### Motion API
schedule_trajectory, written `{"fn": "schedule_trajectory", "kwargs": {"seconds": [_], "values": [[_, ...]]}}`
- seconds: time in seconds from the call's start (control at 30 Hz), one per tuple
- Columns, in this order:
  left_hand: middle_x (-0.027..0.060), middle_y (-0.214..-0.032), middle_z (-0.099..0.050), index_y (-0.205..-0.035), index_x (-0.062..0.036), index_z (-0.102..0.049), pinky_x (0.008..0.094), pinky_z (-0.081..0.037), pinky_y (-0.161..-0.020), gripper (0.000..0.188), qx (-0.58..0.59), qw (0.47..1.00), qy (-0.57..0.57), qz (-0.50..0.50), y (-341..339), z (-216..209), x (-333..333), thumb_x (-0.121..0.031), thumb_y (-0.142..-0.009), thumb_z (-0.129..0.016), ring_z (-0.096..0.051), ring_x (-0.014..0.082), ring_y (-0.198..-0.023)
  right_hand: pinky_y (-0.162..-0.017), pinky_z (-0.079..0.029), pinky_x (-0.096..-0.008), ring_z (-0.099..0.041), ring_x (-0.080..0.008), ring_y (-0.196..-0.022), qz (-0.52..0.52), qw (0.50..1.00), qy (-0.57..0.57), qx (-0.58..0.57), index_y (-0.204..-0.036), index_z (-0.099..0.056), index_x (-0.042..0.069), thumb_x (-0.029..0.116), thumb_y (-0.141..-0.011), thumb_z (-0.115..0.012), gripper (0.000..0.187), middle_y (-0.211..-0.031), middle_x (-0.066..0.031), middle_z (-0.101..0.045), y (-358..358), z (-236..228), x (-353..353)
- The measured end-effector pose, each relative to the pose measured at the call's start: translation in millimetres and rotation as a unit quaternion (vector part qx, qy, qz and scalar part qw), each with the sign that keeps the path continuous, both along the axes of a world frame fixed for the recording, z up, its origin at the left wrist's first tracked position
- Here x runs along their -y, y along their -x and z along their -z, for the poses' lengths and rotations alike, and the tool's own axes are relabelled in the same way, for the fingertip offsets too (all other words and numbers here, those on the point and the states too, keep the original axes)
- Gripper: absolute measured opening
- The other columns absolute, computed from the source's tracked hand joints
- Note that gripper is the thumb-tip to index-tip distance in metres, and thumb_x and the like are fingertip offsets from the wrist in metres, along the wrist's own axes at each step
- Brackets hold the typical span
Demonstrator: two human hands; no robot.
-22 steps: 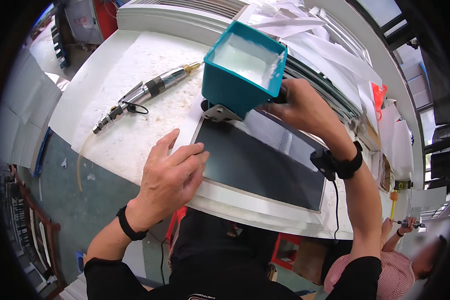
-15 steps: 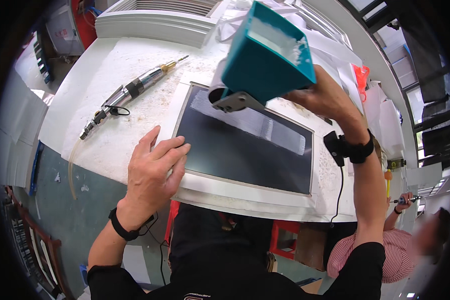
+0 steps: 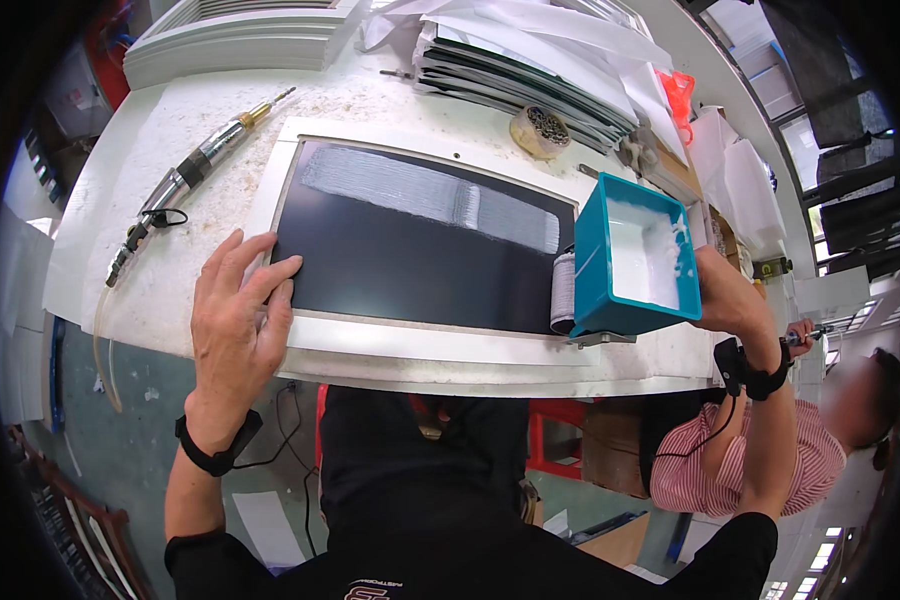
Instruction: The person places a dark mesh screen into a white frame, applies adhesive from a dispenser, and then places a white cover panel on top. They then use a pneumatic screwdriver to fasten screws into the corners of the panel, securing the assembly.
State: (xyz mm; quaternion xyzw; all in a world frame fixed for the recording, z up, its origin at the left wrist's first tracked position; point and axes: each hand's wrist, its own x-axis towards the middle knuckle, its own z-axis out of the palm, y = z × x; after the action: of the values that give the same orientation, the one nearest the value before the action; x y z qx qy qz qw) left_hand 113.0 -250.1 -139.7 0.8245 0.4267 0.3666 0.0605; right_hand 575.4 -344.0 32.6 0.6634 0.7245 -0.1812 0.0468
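A dark panel (image 3: pixel 390 262) lies in a white frame (image 3: pixel 390 338) on the workbench. Along the panel's far side runs a wide whitish band of glue (image 3: pixel 390 188), streaked, with a thicker ridge partway. My left hand (image 3: pixel 240 315) rests on the frame's left side, fingers spread, fingertips at the panel's edge. In my right hand (image 3: pixel 730 295) is a glue roller applicator (image 3: pixel 625 305), a teal box with white glue (image 3: pixel 642 258) inside. Its roller (image 3: pixel 563 290) is at the panel's near right corner; whether it touches the surface I cannot tell. The box hides part of my fingers.
An air screwdriver (image 3: pixel 185 180) with a hose lies on the left. Stacked white frames (image 3: pixel 240 45) stand at the far left. A pile of dark sheets (image 3: pixel 515 85) and a round tub of screws (image 3: pixel 540 132) are behind the panel. A person in a striped shirt (image 3: pixel 770 460) works at right.
My right hand has brought the glue applicator from above the panel's far side down and right to its near right corner. My left hand stays beside the frame. The view has shifted.
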Motion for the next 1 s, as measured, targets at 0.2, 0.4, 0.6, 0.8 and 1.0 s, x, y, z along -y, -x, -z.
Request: {"fn": "schedule_trajectory", "kwargs": {"seconds": [0.2, 0.4, 0.6, 0.8, 1.0], "values": [[0.0174, -0.115, -0.066, -0.139, -0.003, -0.057, 0.0415, -0.046, -0.101, 0.049, 0.075, 0.993, 0.021, -0.093, 9, 13, 6, 0.007, -0.092, -0.055, -0.061, 0.0332, -0.113, -0.064, -0.049, -0.0434, -0.054, -0.0476, -0.07, -0.026, 1.0, 0.009, -0.011, -0.087, -0.065, -0.006, 0.012, -0.078, -0.078, 0.024, -0.076, -0.0274, -0.061, 14, 18, -21], [0.0207, -0.111, -0.069, -0.143, -0.0013, -0.052, 0.0416, -0.053, -0.096, 0.053, 0.167, 0.982, 0.054, -0.068, 17, 22, -1, 0.014, -0.092, -0.048, -0.068, 0.0324, -0.105, -0.062, -0.051, -0.0424, -0.053, -0.0477, -0.067, -0.095, 0.992, -0.02, -0.075, -0.087, -0.067, -0.006, 0.007, -0.076, -0.076, 0.02, -0.075, -0.027, -0.06, 71, 26, -48], [0.0233, -0.117, -0.07, -0.148, -0.0008, -0.044, 0.0375, -0.052, -0.105, 0.056, 0.194, 0.972, 0.13, -0.036, 28, 18, -1, 0.014, -0.094, -0.04, -0.07, 0.0301, -0.113, -0.061, -0.049, -0.0436, -0.056, -0.0422, -0.06, -0.148, 0.983, -0.047, -0.102, -0.091, -0.069, -0.004, 0.005, -0.077, -0.074, 0.017, -0.069, -0.0246, -0.059, 156, 43, -85], [0.0262, -0.117, -0.069, -0.147, -0.0041, -0.041, 0.0439, -0.055, -0.099, 0.064, 0.201, 0.97, 0.134, -0.017, 32, 14, 1, 0.018, -0.087, -0.048, -0.07, 0.0384, -0.11, -0.062, -0.049, -0.0433, -0.058, -0.0402, -0.061, -0.175, 0.96, -0.11, -0.187, -0.091, -0.069, -0.004, 0.008, -0.082, -0.074, 0.015, -0.069, -0.023, -0.061, 214, 68, -114], [0.0208, -0.124, -0.066, -0.139, -0.0037, -0.055, 0.0415, -0.055, -0.089, 0.05, 0.166, 0.985, 0.054, 0.015, 33, 23, -2, 0.006, -0.091, -0.057, -0.068, 0.0326, -0.107, -0.063, -0.049, -0.0406, -0.059, -0.029, -0.058, -0.158, 0.955, -0.151, -0.199, -0.101, -0.072, -0.004, 0.015, -0.087, -0.079, 0.024, -0.072, -0.0227, -0.065, 200, 59, -143]]}}
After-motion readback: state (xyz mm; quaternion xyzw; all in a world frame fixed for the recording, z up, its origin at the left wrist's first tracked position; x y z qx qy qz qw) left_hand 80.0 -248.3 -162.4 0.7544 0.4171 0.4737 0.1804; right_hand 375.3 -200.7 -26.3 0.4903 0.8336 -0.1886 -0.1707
